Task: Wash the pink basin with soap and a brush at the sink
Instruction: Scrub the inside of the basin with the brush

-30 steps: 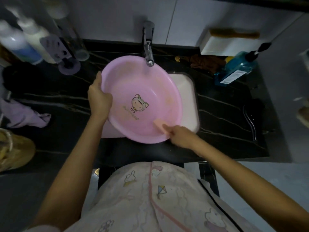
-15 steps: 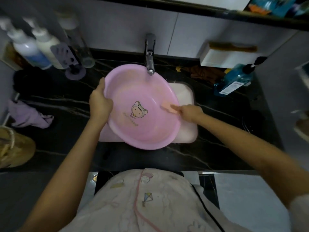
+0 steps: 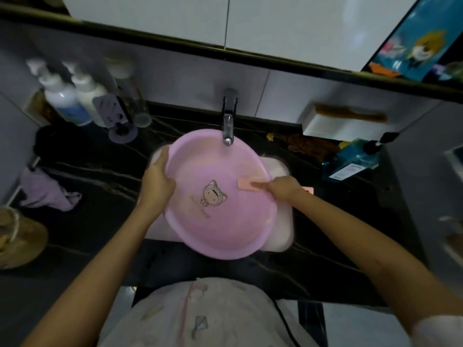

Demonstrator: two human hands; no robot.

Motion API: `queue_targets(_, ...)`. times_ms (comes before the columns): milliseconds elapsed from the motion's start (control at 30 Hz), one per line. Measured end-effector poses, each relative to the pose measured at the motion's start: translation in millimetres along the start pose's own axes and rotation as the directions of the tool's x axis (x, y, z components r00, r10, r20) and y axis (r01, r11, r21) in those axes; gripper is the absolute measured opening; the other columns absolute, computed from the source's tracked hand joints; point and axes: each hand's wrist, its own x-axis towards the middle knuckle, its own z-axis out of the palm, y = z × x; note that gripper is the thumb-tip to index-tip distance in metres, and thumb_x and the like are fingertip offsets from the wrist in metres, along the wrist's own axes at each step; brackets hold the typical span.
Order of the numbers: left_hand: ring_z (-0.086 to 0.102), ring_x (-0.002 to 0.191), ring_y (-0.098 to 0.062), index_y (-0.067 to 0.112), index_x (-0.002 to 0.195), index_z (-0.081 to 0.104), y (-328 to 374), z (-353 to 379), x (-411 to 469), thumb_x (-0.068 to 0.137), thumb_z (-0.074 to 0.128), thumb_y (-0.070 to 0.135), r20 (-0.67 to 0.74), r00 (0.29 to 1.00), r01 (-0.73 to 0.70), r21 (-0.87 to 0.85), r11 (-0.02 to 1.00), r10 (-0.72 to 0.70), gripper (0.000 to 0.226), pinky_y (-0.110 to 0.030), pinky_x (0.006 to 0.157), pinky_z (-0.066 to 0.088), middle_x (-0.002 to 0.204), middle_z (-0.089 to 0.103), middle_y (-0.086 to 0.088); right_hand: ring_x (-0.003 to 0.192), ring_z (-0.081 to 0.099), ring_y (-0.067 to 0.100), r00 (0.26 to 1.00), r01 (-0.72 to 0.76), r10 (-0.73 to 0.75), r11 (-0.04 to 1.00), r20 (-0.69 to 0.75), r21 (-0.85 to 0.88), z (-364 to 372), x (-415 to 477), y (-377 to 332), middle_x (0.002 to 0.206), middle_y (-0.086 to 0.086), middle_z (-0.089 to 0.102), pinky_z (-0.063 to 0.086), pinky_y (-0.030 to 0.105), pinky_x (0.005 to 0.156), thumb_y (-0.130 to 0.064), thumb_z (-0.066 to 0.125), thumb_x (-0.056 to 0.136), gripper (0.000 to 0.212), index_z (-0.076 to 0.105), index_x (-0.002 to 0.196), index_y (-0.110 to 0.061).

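The pink basin (image 3: pixel 225 221), with a cartoon cat printed on its bottom, is tilted over the white sink (image 3: pixel 283 229) under the tap (image 3: pixel 228 126). My left hand (image 3: pixel 157 180) grips the basin's left rim. My right hand (image 3: pixel 281 187) holds a small pink scrubbing piece (image 3: pixel 246 183) and presses it against the basin's inner right wall, just inside the rim. Its far end is hidden under my fingers.
Black marble counter (image 3: pixel 100 186) surrounds the sink. White pump bottles (image 3: pixel 72 96) and a purple holder (image 3: pixel 117 116) stand at the back left; a purple cloth (image 3: pixel 47 191) lies left. A blue bottle (image 3: pixel 350 161), a brown cloth (image 3: pixel 305 144) and a white box with a comb (image 3: pixel 345 121) are at the back right.
My right hand slid the scrubbing piece from the basin's near rim up along the right wall. My left hand kept its grip on the left rim. The view tilted upward.
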Motion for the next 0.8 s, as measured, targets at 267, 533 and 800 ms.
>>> queue_targets(267,0.058,0.095,-0.027,0.028,0.142,0.040,-2,-1,-1,0.071,0.044,-0.015,0.001,1.000,0.019,-0.056,0.998,-0.019,0.083,-0.034,0.075,0.050,0.109,0.062,-0.011,0.073,0.056,0.013,0.969,0.102,-0.067,0.985,-0.238,0.138,-21,20,-22,0.093,-0.001,0.060,0.044,0.027,0.061,-0.033,0.032,0.099,0.050,0.021,0.146,-0.046)
queue_targets(533,0.059,0.088,-0.027,0.031,0.138,0.043,5,-2,-5,0.069,0.045,-0.015,-0.023,0.999,0.037,-0.098,0.994,-0.040,0.083,-0.043,0.074,0.053,0.103,0.063,-0.010,0.060,0.050,0.015,0.913,-0.130,0.348,0.745,-0.215,0.654,24,15,-53,0.085,0.014,0.064,0.039,0.028,0.052,-0.023,0.029,0.102,0.057,0.001,0.152,-0.031)
queue_targets(800,0.059,0.085,-0.018,0.039,0.133,0.042,16,-3,-10,0.071,0.048,-0.015,-0.031,1.000,-0.006,-0.145,0.989,0.001,0.083,-0.035,0.070,0.054,0.100,0.060,0.000,0.054,0.049,0.014,0.935,-0.026,0.236,0.789,-0.264,0.614,30,28,-102,0.066,0.005,0.052,0.035,0.025,0.046,-0.034,0.028,0.102,0.060,-0.007,0.151,-0.030)
